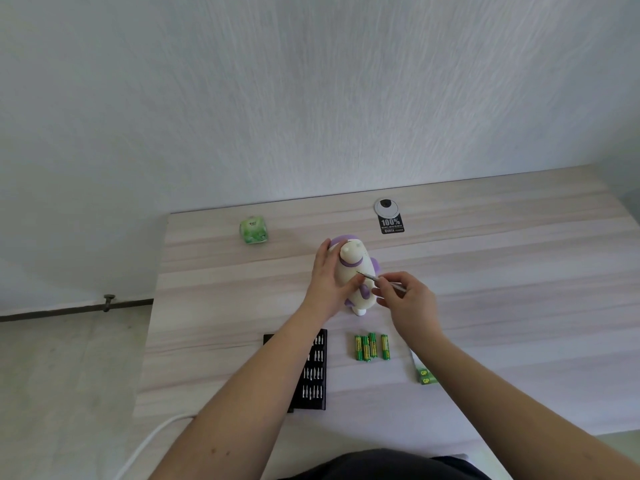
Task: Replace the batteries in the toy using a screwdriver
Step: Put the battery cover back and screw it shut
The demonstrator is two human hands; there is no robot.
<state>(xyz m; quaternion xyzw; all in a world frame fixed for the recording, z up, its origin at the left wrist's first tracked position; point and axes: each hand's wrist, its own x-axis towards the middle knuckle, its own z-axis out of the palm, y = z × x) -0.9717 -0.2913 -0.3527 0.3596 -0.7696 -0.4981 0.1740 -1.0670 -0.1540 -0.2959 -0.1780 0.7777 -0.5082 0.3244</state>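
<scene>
A white and purple toy (354,268) lies on the wooden desk (502,289) in the middle of the view. My left hand (327,284) grips its left side, thumb across the body. My right hand (405,299) pinches a thin silver screwdriver (375,278) whose tip touches the toy's white body. Several green and yellow batteries (370,347) lie side by side on the desk nearer to me, below the toy. A black case of screwdriver bits (311,372) sits open to their left, partly hidden by my left forearm.
A green tissue pack (254,231) rests at the back left of the desk. A round cable port (386,206) with a black label (392,226) is at the back. A green battery package (426,374) lies under my right forearm. A white cable (149,441) runs off the left edge.
</scene>
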